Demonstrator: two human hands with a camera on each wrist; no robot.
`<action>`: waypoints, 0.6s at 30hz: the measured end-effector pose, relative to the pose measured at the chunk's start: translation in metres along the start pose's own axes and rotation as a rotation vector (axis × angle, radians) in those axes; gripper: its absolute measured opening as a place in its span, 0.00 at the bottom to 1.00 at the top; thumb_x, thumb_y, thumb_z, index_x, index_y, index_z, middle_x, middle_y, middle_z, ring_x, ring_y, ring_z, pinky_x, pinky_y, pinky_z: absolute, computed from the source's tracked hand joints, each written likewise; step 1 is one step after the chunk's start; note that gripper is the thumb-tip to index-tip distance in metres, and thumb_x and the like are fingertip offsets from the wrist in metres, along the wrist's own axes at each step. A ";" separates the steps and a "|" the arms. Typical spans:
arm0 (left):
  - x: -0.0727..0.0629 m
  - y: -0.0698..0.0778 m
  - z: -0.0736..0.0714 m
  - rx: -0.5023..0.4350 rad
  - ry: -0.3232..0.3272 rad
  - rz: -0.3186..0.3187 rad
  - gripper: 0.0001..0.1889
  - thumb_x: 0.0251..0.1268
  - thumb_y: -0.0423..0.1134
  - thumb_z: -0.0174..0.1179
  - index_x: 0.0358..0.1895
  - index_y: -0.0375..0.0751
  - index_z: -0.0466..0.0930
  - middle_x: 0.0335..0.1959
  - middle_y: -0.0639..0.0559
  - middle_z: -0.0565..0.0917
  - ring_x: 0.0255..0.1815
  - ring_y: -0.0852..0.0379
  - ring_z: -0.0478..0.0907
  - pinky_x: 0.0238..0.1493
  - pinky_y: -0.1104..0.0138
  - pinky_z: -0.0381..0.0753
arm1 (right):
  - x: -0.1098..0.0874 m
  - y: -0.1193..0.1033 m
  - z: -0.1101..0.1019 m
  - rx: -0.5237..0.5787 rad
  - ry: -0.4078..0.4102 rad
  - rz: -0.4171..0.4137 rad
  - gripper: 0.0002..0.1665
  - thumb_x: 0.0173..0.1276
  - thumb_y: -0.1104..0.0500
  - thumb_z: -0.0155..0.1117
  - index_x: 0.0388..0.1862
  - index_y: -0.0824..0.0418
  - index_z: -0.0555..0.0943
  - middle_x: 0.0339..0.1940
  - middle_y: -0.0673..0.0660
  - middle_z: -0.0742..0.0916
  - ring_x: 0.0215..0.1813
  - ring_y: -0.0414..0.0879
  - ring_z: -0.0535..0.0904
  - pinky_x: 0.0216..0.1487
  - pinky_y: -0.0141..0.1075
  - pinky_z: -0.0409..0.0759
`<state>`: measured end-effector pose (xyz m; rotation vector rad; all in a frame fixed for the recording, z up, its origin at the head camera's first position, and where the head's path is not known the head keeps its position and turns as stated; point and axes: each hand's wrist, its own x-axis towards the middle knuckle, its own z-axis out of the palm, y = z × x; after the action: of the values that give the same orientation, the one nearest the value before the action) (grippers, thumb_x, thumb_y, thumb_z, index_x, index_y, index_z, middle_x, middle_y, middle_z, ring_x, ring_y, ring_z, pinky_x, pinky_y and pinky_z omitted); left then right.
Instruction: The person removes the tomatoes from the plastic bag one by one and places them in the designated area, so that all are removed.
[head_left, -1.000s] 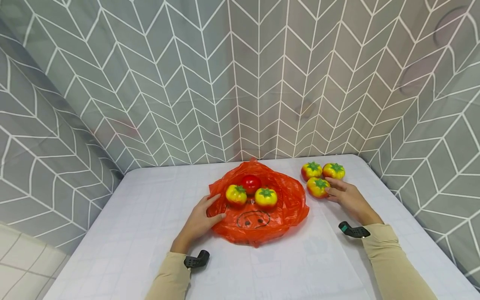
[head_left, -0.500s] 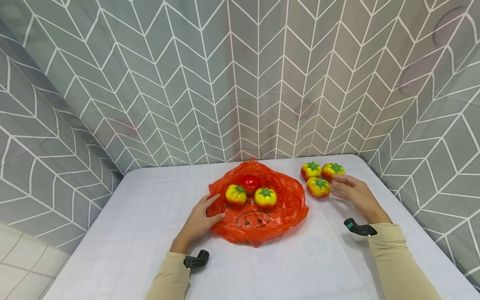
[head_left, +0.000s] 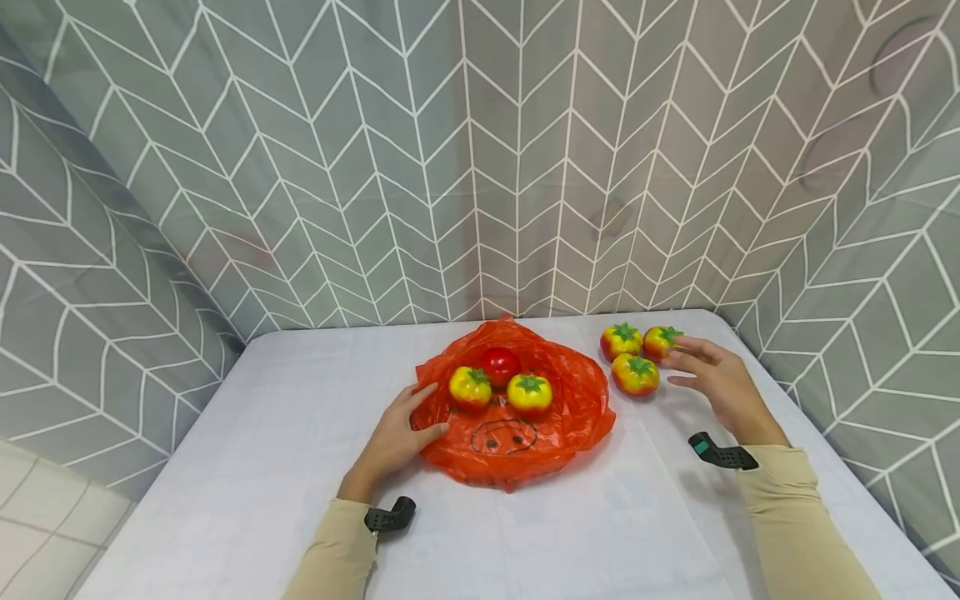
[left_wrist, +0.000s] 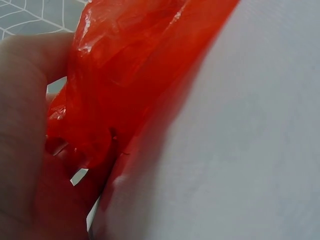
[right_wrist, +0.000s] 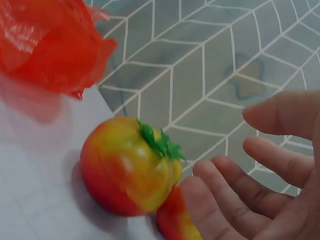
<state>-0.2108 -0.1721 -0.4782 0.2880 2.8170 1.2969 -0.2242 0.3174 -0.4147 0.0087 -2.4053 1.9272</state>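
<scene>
A crumpled red plastic bag (head_left: 573,433) with a face drawn on it lies mid-table, its mouth spread wide. Inside rest two yellow-red toy tomatoes (head_left: 471,388) and one plain red round piece (head_left: 500,367). My left hand (head_left: 393,433) holds the bag's left edge between thumb and fingers; in the left wrist view the film (left_wrist: 130,60) stands beside the fingers. To the right, three yellow-red toy tomatoes (head_left: 635,375) with green tops sit close together. My right hand (head_left: 720,383) hovers with spread fingers, its tips near the back right toy tomato (head_left: 660,342). It holds nothing.
A white cloth covers the table (head_left: 585,542). Behind it and along both sides hangs a grey curtain (head_left: 517,167) with white zigzag lines. Pale floor tiles (head_left: 45,508) show at the lower left.
My right hand has let go of the front toy tomato, drawn away to the right and moved up beside the back right one. The left hand stays on the bag.
</scene>
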 end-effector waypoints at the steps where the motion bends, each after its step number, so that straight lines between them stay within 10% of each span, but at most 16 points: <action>1: 0.000 0.000 0.000 -0.001 0.000 0.009 0.40 0.60 0.53 0.70 0.75 0.52 0.67 0.76 0.44 0.62 0.76 0.39 0.57 0.70 0.36 0.59 | 0.000 -0.002 0.001 0.000 -0.011 0.001 0.39 0.76 0.48 0.59 0.74 0.73 0.62 0.61 0.62 0.77 0.52 0.41 0.84 0.48 0.31 0.84; 18: -0.002 0.004 -0.004 -0.070 0.044 0.071 0.36 0.62 0.49 0.69 0.74 0.51 0.69 0.75 0.46 0.64 0.76 0.40 0.58 0.71 0.38 0.59 | 0.001 -0.009 0.021 0.233 -0.197 0.013 0.23 0.75 0.58 0.61 0.65 0.64 0.72 0.54 0.54 0.85 0.52 0.45 0.85 0.53 0.39 0.84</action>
<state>-0.2091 -0.1729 -0.4725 0.3643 2.8142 1.4293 -0.2255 0.2947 -0.4107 0.2028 -2.2790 2.3004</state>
